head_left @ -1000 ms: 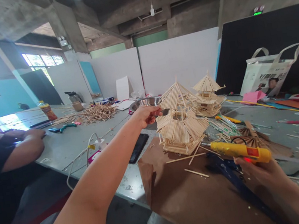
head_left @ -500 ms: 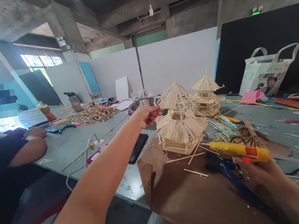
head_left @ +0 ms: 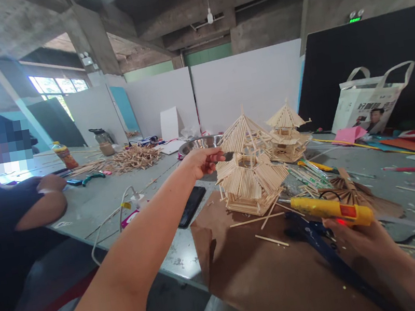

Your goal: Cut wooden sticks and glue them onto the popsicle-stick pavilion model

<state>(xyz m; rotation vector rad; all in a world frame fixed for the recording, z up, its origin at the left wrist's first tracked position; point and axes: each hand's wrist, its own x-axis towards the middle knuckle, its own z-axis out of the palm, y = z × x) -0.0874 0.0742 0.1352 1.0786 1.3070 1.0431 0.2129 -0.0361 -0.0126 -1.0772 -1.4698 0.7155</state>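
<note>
My left hand is stretched forward, its fingers closed on the left edge of a pointed stick roof. That roof hangs just above a small pavilion built of thin wooden sticks, with an opening at its top. In my right hand is a yellow hot glue gun with a red light glowing; its nozzle points left, near the pavilion's lower right side. Several loose sticks lie on the brown paper in front of the pavilion.
Behind stand a second stick pavilion and a metal bowl. A phone lies beside my left forearm. Further left are a stick pile, a bottle and a seated person. A tote bag stands right.
The pointed roof has shifted very slightly left, with my left hand still on it. The person at the left has moved their head and arm a little. My right hand stays put.
</note>
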